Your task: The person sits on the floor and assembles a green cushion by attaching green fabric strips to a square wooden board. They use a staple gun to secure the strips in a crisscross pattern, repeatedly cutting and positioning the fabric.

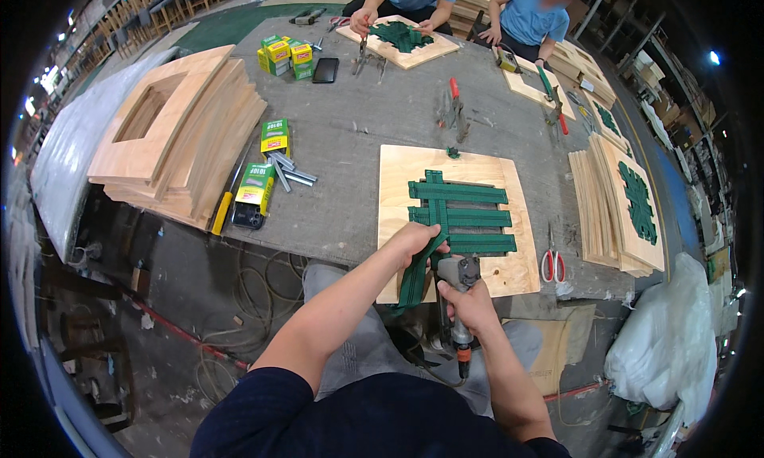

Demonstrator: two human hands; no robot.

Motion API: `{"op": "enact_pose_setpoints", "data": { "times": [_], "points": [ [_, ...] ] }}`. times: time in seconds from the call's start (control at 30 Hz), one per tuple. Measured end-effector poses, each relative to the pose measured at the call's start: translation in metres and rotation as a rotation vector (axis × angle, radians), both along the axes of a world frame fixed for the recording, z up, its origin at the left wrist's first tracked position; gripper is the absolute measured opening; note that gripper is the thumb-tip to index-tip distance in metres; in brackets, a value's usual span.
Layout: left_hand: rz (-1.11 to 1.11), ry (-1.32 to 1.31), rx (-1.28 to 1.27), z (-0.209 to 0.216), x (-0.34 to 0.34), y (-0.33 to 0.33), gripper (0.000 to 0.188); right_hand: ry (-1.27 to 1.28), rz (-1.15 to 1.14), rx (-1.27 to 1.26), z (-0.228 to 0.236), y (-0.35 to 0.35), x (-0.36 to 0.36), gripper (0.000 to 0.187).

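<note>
In front of me a square plywood panel (521,279) lies at the table's near edge. Green webbing straps (477,218) cross its central opening, three sideways and one running toward me. My left hand (415,241) is closed on the loose end of a green webbing strap (412,287), which hangs past the panel's near edge. Wrapped round a grey pneumatic staple gun (458,273), my right hand (471,305) holds it over the panel's near side, beside the left hand. The gun's nose is hidden from view. An orange-and-black hose fitting (463,358) hangs from its grip.
Stacked plywood frames (179,132) stand at left, and more panels (613,211) at right. Staple boxes (255,186), loose staples (292,174), a yellow-handled screwdriver (224,211), scissors (552,263) and red-handled pliers (454,108) lie around. Across the table two people (529,16) handle panels.
</note>
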State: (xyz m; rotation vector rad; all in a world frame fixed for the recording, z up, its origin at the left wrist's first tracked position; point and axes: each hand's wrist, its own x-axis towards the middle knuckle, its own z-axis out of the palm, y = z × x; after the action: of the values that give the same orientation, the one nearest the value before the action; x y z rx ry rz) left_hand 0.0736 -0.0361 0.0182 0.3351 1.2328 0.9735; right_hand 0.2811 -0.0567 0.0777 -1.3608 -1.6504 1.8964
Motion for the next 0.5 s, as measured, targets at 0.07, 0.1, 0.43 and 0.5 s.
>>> {"op": "enact_pose_setpoints", "data": {
  "times": [0.07, 0.1, 0.43, 0.5],
  "points": [
    [0.005, -0.004, 0.012, 0.002, 0.000, -0.003, 0.042, 0.064, -0.020, -0.030, -0.002, 0.005, 0.007, 0.041],
    [0.009, -0.006, 0.016, 0.003, 0.001, -0.005, 0.042, 0.041, -0.070, -0.050, -0.004, 0.009, 0.012, 0.039],
    [-0.110, 1.417, 0.528, 0.019, 0.075, -0.081, 0.028, 0.155, -0.385, -0.088, -0.024, 0.092, 0.083, 0.024],
    [-0.077, 1.560, 0.672, 0.010, 0.076, -0.092, 0.023, 0.142, -0.353, -0.128, -0.027, 0.118, 0.085, 0.020]
  ]
}}
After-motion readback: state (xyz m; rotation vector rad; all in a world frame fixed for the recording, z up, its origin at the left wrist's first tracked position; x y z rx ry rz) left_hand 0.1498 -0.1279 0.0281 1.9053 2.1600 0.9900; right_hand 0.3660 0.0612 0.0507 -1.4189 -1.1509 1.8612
